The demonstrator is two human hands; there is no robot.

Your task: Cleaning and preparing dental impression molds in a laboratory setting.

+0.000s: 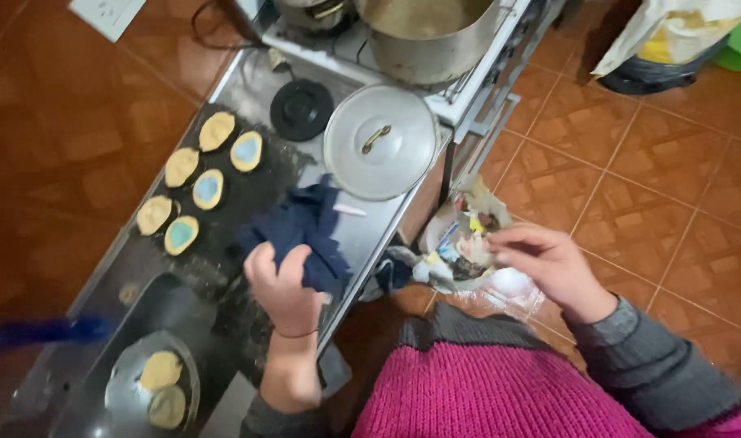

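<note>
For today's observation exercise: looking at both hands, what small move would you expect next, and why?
Probably the right hand lets go over the bag of scraps on the floor. Its fingers are pinched just above the bag's open mouth, though what they hold is too small to tell. The left hand grips the dark blue cloth on the metal counter.

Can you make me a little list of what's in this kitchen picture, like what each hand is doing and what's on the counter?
left hand: gripping a dark blue cloth on the metal counter
right hand: fingers pinched together over a bag of scraps on the tiled floor
on the counter: six round dough patties, three with blue centres; pot lid
on the stove: large metal pot
near corner: plate with two patties
</note>
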